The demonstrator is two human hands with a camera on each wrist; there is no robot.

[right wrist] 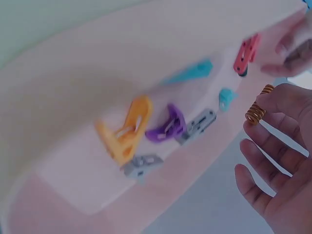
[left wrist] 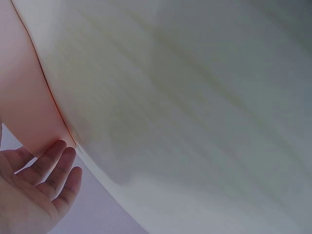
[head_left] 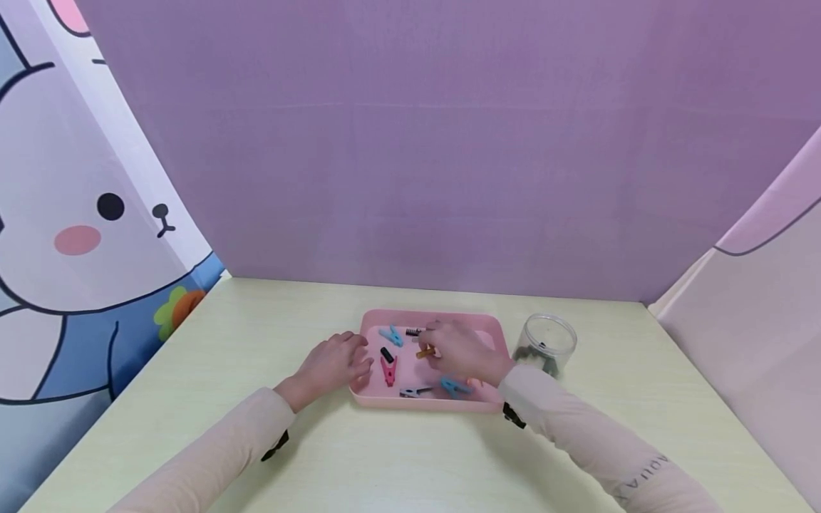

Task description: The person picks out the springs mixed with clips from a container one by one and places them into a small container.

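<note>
My right hand is over the pink tray, pinching a copper-coloured coil spring between thumb and index finger. Its other fingers are spread and loosely bent. At the tray's left edge my left hand has relaxed fingers reaching to the rim, holding nothing. Inside the tray lie a pink clip with a small black piece at its end, a blue clip and a grey clip. The right wrist view also has an orange clip and a purple clip.
A clear round jar with dark items low inside stands just right of the tray, beside the right forearm. The pale table meets a purple backdrop behind. A printed cartoon sheet hangs at the left.
</note>
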